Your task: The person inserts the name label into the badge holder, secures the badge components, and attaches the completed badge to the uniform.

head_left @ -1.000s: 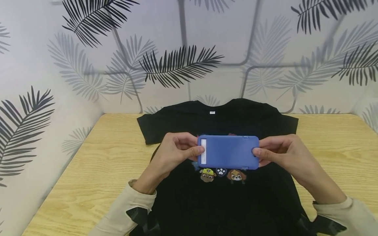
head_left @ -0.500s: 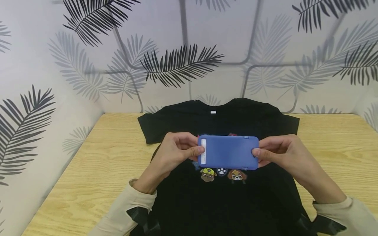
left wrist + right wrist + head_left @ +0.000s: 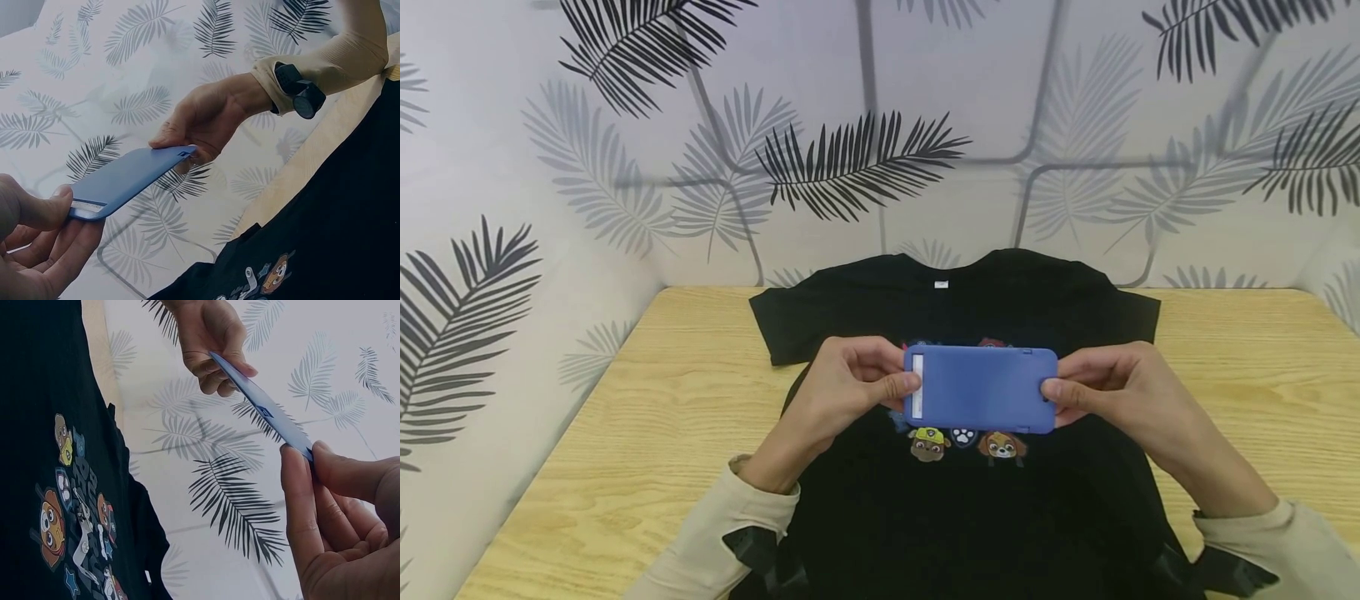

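Held level above the shirt in the head view is a flat blue card holder (image 3: 977,392), with rounded corners, a white strip at its left end and small notches near its right end. My left hand (image 3: 846,396) pinches the left end, thumb over the white strip. At the other end my right hand (image 3: 1120,387) pinches it between thumb and fingers. Below lies a black T-shirt (image 3: 970,517), spread out with its neck at the far side. Cartoon dog faces (image 3: 1002,446) are printed on its chest, partly hidden behind the card holder. Both wrist views show the holder raised off the shirt.
The T-shirt lies on a light wooden table (image 3: 625,433), its sleeves reaching toward the back edge. Behind the table stands a pale wall (image 3: 925,75) with a feather-leaf pattern. Each cream sleeve carries a black strapped device (image 3: 752,550) at the wrist.
Both hands keep the same grip. The card holder has shifted only very slightly; nothing else has visibly moved.
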